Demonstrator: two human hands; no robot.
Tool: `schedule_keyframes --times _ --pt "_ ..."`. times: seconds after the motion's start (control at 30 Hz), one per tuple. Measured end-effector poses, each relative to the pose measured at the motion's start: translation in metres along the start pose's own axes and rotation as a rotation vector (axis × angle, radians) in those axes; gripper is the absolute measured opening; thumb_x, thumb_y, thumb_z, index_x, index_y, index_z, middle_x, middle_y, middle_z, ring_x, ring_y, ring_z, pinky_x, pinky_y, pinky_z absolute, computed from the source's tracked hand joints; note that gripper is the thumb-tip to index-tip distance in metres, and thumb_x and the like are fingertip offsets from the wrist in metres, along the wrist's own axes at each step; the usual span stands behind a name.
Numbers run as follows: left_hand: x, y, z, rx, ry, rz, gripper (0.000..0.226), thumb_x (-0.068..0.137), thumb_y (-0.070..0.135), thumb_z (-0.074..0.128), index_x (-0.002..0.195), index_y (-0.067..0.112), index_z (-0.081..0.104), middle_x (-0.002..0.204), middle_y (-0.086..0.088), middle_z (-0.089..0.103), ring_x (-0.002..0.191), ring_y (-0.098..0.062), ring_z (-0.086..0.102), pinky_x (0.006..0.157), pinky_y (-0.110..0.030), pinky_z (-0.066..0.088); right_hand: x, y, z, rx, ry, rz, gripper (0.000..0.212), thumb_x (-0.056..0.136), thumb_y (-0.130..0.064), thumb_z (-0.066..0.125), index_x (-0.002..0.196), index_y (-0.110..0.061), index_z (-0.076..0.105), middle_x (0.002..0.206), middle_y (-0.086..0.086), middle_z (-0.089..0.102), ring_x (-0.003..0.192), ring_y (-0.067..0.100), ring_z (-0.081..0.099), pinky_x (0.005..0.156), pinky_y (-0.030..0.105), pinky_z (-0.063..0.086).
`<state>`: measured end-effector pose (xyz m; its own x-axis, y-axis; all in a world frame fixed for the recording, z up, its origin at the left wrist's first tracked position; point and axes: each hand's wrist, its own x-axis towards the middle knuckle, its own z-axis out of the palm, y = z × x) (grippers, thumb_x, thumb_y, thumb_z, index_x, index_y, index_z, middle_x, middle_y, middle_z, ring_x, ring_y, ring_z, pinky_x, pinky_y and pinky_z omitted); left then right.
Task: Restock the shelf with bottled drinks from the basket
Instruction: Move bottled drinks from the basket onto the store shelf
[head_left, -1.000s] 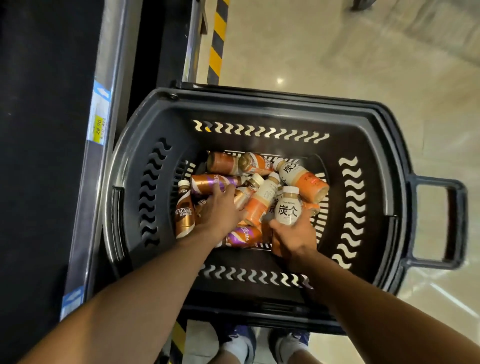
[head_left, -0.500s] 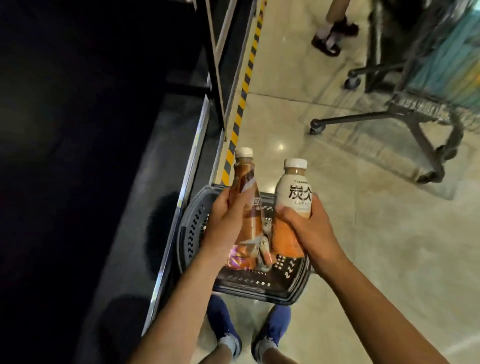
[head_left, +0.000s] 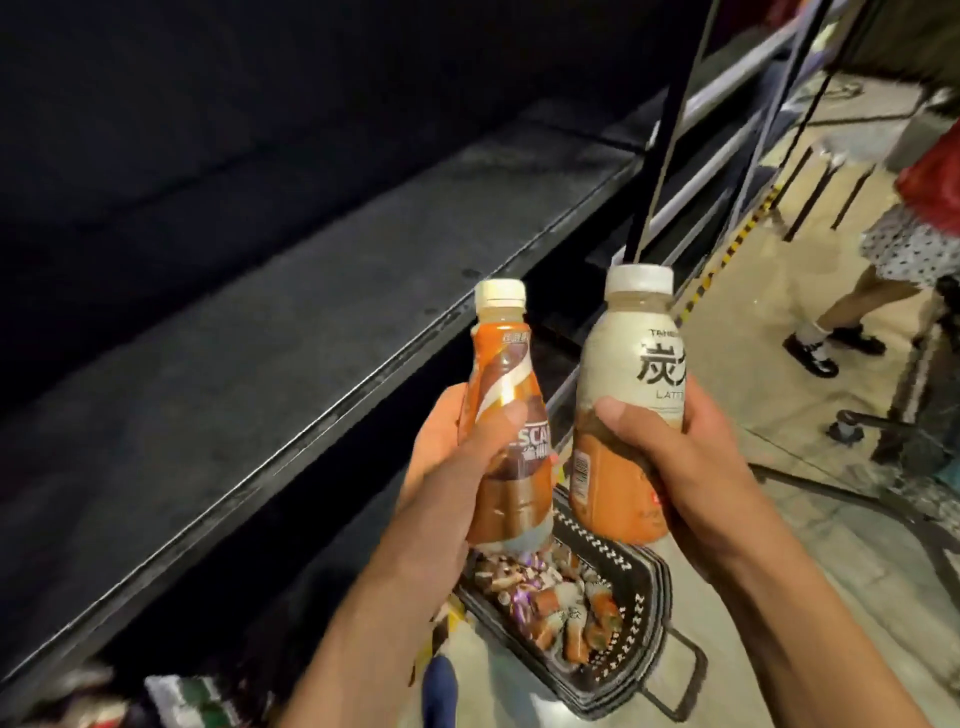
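Note:
My left hand (head_left: 447, 478) grips a brown and orange Nescafe bottle (head_left: 506, 395) with a cream cap, held upright. A wider cream and orange latte bottle (head_left: 631, 395) with a white cap stands upright in my right hand (head_left: 680, 467). Both bottles are raised side by side in front of a dark, bare metal shelf (head_left: 249, 364) that runs diagonally on the left. The black basket (head_left: 649, 613) sits on the floor far below, with several bottles lying inside it.
Black upright posts (head_left: 670, 104) of the shelving rise behind the bottles. Another person's legs (head_left: 852, 306) stand on the tiled floor at the right, beside a wheeled metal rack (head_left: 904, 431). Packaged goods (head_left: 182, 696) lie on a lower shelf at the bottom left.
Both hands took a bottle out of the basket and lifted it to shelf height. My view swung up and left, so the basket now looks small and far below.

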<state>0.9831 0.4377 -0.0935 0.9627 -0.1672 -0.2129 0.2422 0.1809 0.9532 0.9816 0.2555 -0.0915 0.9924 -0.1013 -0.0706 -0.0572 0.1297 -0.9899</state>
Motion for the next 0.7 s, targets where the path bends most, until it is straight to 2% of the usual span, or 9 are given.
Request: schedule_keyframes --times 0.1,0.17,0.23,0.33,0.5,0.6,0.7 --pt "-0.053 0.039 -0.028 -0.030 0.144 0.146 0.046 0.070 0.043 0.070 0.111 0.023 0.065 0.102 -0.011 0.073 0.086 -0.026 0.072 0.078 -0.045 0.057 -0.020 -0.032 0.048 -0.002 -0.193 -0.045 0.050 0.056 -0.039 0.078 0.103 -0.029 0.064 0.094 0.003 0.074 0.081 0.021 0.071 0.068 0.036 0.060" --pt "-0.090 0.063 -0.049 -0.053 0.275 0.233 0.041 0.067 0.047 0.068 0.103 0.028 0.067 0.103 -0.012 0.072 0.087 -0.026 0.071 0.080 -0.047 0.057 -0.035 -0.049 0.085 0.008 -0.323 -0.073 0.048 0.058 -0.035 0.079 0.103 -0.027 0.065 0.091 0.001 0.074 0.079 0.017 0.070 0.065 0.030 0.059" --pt "-0.128 0.084 -0.073 -0.050 0.400 0.320 0.037 0.064 0.050 0.066 0.097 0.032 0.068 0.104 -0.012 0.072 0.089 -0.025 0.070 0.081 -0.046 0.056 -0.050 -0.066 0.124 0.003 -0.461 -0.099 0.050 0.057 -0.039 0.077 0.104 -0.027 0.066 0.092 0.002 0.073 0.079 0.016 0.069 0.064 0.029 0.057" --pt "-0.188 0.108 -0.107 -0.040 0.551 0.450 0.033 0.068 0.045 0.066 0.098 0.032 0.069 0.105 -0.010 0.073 0.089 -0.024 0.070 0.078 -0.044 0.056 -0.079 -0.088 0.182 0.009 -0.663 -0.115 0.058 0.056 -0.040 0.077 0.110 -0.024 0.063 0.094 0.002 0.074 0.080 0.016 0.071 0.065 0.027 0.055" --pt "-0.280 0.124 -0.160 -0.049 0.771 0.588 0.032 0.071 0.042 0.068 0.100 0.028 0.073 0.102 -0.010 0.074 0.091 -0.029 0.071 0.078 -0.044 0.056 -0.130 -0.107 0.263 0.016 -0.896 -0.139 0.056 0.059 -0.035 0.079 0.112 -0.027 0.064 0.096 0.001 0.074 0.084 0.015 0.072 0.067 0.026 0.056" --pt "-0.344 0.126 -0.193 -0.027 0.876 0.609 0.039 0.072 0.040 0.070 0.106 0.024 0.072 0.104 -0.012 0.074 0.098 -0.033 0.071 0.081 -0.048 0.057 -0.172 -0.110 0.315 0.021 -1.016 -0.152 0.050 0.064 -0.029 0.079 0.112 -0.032 0.065 0.099 0.000 0.074 0.086 0.017 0.073 0.067 0.028 0.057" --pt "-0.406 0.127 -0.223 -0.003 0.963 0.639 0.042 0.069 0.042 0.072 0.105 0.023 0.073 0.103 -0.012 0.075 0.095 -0.030 0.072 0.083 -0.050 0.057 -0.222 -0.105 0.365 0.019 -1.098 -0.156 0.058 0.059 -0.038 0.078 0.115 -0.032 0.063 0.104 0.002 0.074 0.093 0.023 0.072 0.073 0.041 0.061"
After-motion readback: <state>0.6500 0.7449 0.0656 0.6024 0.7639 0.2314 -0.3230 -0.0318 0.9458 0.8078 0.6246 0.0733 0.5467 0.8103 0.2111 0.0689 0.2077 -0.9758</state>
